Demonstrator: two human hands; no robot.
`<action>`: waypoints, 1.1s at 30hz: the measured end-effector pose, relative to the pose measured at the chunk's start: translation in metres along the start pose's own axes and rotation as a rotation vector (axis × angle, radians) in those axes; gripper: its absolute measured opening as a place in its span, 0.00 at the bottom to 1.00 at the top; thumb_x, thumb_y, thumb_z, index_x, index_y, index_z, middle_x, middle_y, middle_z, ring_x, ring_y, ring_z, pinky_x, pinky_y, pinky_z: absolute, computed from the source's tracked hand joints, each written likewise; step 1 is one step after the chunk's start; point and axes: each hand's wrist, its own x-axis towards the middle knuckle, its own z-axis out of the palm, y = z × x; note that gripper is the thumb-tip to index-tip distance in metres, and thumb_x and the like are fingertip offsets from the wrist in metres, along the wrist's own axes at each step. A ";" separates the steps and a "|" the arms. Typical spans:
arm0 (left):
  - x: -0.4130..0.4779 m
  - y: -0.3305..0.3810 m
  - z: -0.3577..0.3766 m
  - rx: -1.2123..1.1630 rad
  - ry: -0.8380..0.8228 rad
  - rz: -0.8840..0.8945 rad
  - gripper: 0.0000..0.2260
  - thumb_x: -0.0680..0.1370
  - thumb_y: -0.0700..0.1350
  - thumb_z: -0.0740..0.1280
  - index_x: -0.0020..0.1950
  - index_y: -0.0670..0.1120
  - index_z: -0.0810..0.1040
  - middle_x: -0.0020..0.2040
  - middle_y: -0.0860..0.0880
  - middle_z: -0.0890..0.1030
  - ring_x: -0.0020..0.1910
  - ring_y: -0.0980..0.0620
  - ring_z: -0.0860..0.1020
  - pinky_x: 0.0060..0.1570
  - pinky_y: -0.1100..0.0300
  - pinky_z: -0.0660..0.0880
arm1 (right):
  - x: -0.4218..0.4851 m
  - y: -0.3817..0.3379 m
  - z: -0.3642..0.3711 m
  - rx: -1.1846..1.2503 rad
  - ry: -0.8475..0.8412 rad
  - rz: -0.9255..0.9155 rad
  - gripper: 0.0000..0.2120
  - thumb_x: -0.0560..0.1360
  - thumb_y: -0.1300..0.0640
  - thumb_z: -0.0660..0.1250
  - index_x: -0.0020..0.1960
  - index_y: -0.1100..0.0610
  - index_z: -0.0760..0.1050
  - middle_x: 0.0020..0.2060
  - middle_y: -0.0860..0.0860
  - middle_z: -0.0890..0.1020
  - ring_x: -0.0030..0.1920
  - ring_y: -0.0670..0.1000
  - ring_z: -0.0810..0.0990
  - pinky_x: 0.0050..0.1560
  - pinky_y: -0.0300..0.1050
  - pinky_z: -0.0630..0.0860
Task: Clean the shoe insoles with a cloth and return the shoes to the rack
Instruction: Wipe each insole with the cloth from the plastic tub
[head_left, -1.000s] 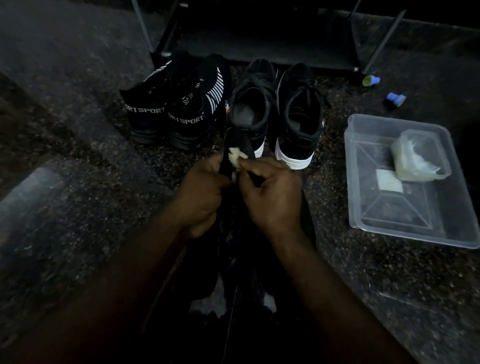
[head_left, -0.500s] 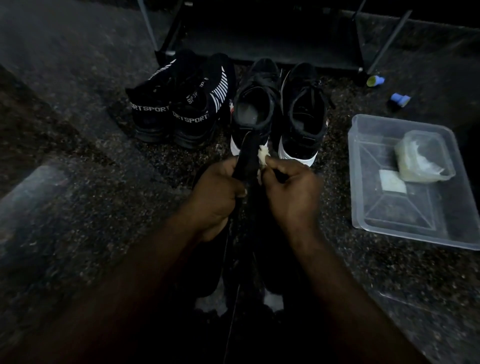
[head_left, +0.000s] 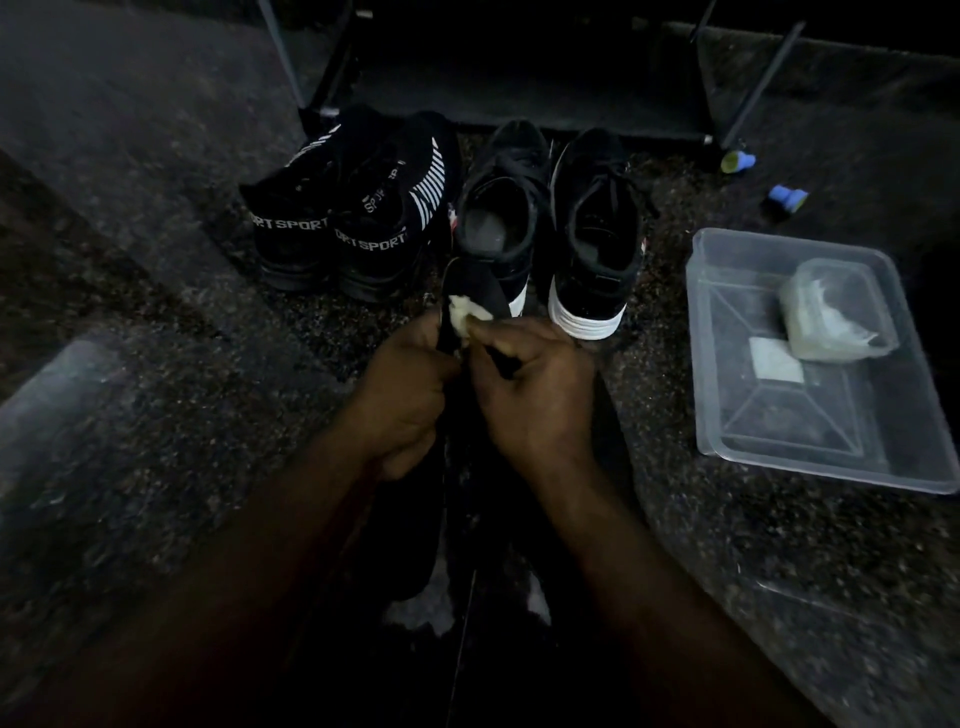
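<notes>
My left hand (head_left: 402, 395) grips a black insole (head_left: 475, 288) that stands upright between my hands, just in front of the shoes. My right hand (head_left: 535, 395) pinches a small white cloth (head_left: 465, 319) against the insole's face. Two black lace-up shoes with white soles stand behind: one (head_left: 501, 223) right behind the insole, the other (head_left: 595, 239) to its right. A pair of black SPORT knit shoes (head_left: 353, 223) sits to the left. The dark shoe rack (head_left: 519, 78) stands at the back.
A clear plastic tray (head_left: 810, 431) lies on the speckled floor at right, holding a small clear tub with white wipes (head_left: 831, 317) and a white square. Two small blue caps (head_left: 787, 197) lie near the rack's right leg. My dark-clad legs fill the bottom centre.
The cloth has slid back to the left side of the insole tip after sitting further right half a second ago. Both hands keep their hold.
</notes>
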 end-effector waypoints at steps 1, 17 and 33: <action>0.000 0.000 0.000 0.006 -0.004 0.004 0.23 0.71 0.24 0.58 0.64 0.36 0.78 0.49 0.41 0.84 0.47 0.47 0.82 0.48 0.57 0.78 | 0.003 0.006 -0.003 -0.031 0.020 0.006 0.12 0.74 0.53 0.69 0.53 0.51 0.88 0.47 0.49 0.88 0.49 0.53 0.85 0.52 0.54 0.81; -0.007 -0.007 0.015 0.109 -0.076 -0.093 0.30 0.68 0.21 0.58 0.66 0.40 0.77 0.47 0.44 0.87 0.45 0.47 0.85 0.45 0.57 0.79 | 0.011 0.009 -0.016 0.023 0.106 0.061 0.13 0.74 0.59 0.69 0.56 0.53 0.87 0.48 0.49 0.86 0.49 0.49 0.85 0.52 0.51 0.82; -0.004 0.003 0.010 0.132 -0.080 -0.027 0.30 0.67 0.24 0.59 0.61 0.49 0.80 0.53 0.41 0.86 0.53 0.41 0.84 0.53 0.49 0.77 | 0.016 0.023 -0.021 -0.028 0.093 0.023 0.16 0.74 0.53 0.66 0.57 0.50 0.86 0.47 0.48 0.85 0.49 0.53 0.84 0.52 0.58 0.81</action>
